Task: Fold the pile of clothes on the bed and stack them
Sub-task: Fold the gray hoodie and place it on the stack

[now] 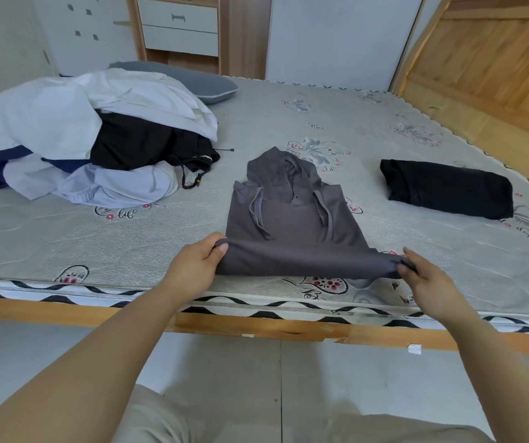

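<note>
- Bed (384,129): patterned grey mattress on a wooden frame; it fills most of the head view and carries all the clothes.
- Pile of clothes (97,135): unfolded, heaped at the far left of the bed; white garments are seen on top, a black one in the middle, pale blue and navy ones at the bottom.
- Grey pillow (199,81): lies behind the pile, partly hidden by it.
- Grey hoodie (288,212): laid flat at the middle of the bed near its front edge, hood pointing away, sleeves folded inward over the body. Its bottom hem is lifted off the mattress and curled over.
- Folded black garment (448,190): lies alone at the right, well apart from the hoodie and the pile.
- Left hand (192,266): clamped on the hem's left corner, thumb on top, fingers curled under the cloth.
- Right hand (429,279): the hem's right corner is pinched between thumb and fingers.
- White drawer unit (178,27): noted against the far wall.
</note>
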